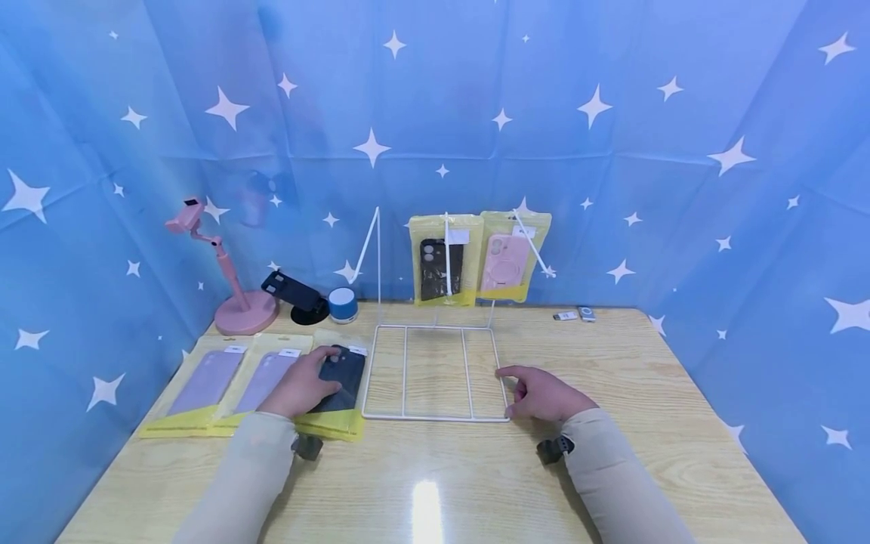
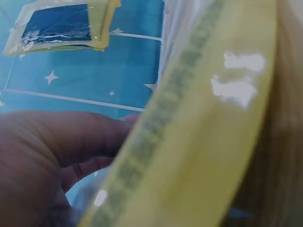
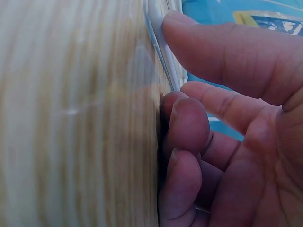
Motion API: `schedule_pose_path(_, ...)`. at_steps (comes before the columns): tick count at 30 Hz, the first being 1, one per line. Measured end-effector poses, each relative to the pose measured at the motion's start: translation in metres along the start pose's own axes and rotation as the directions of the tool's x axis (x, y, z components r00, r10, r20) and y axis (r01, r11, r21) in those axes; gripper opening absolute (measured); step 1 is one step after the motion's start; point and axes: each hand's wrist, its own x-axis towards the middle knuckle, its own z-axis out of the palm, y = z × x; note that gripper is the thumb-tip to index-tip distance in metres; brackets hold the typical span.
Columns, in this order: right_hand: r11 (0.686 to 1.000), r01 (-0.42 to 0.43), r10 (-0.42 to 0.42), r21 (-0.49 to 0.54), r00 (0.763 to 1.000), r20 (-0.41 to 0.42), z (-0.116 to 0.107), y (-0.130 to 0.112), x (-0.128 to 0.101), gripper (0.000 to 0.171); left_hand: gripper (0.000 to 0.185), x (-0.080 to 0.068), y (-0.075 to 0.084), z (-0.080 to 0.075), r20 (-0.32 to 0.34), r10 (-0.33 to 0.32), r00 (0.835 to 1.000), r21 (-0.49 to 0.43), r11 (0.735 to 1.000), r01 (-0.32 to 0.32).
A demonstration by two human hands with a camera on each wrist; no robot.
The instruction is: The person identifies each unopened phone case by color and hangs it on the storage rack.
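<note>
My left hand [image 1: 302, 384] grips a clear bag with a yellow bottom strip [image 2: 203, 142] that holds a black phone case [image 1: 347, 370], at the right end of a row of bagged cases. Part of the bag is hidden behind the hand. On the other side, my right hand [image 1: 546, 394] has its thumb and index fingertip at the right side of a white wire display rack [image 1: 435, 416]. Its other fingers [image 3: 182, 184] curl against the table in the right wrist view. From the rack's hooks hang a bagged black case [image 1: 432, 272] and a bagged pink case [image 1: 499, 264].
Two bagged purple cases [image 1: 207, 378] lie at the left. Behind them stand a pink phone stand [image 1: 246, 311], a black phone holder [image 1: 295, 293] and a blue speaker [image 1: 343, 306]. Two small items [image 1: 586, 313] lie at the back right. A blue star curtain [image 1: 442, 98] surrounds the table.
</note>
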Motion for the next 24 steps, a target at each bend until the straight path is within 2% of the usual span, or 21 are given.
schedule_pose_path(4, 1.000, 0.000, 0.000, -0.005, 1.000, 0.000, 0.001, 0.000, 0.000, 0.070, 0.049, -0.003, 0.000, -0.008, 0.017, 0.041, 0.999, -0.075, 0.996, -0.039)
schedule_pose_path(8, 1.000, 0.003, -0.003, -0.009, 1.000, 0.002, 0.001, 0.001, 0.001, 0.070, 0.045, -0.007, 0.004, -0.012, 0.007, 0.113, 0.994, -0.165, 0.980, -0.110)
schedule_pose_path(13, 1.000, 0.000, 0.000, -0.021, 1.000, 0.006, 0.000, 0.000, 0.000, 0.070, 0.048, -0.012, 0.010, -0.011, -0.028, 0.229, 0.973, -0.288, 0.930, -0.227)
schedule_pose_path(18, 1.000, 0.000, 0.000, -0.031, 1.000, -0.002, 0.000, -0.002, 0.000, 0.070, 0.052, -0.016, 0.022, -0.006, -0.066, 0.329, 0.942, -0.339, 0.880, -0.331)
schedule_pose_path(20, 0.999, -0.001, 0.001, -0.034, 1.000, -0.006, 0.000, -0.002, 0.000, 0.069, 0.053, -0.018, 0.028, -0.003, -0.058, 0.346, 0.937, -0.377, 0.861, -0.341)
schedule_pose_path(24, 0.999, -0.005, 0.005, -0.037, 1.000, -0.010, 0.001, -0.002, 0.000, 0.069, 0.054, -0.026, 0.045, 0.000, -0.041, 0.357, 0.933, -0.409, 0.846, -0.342)
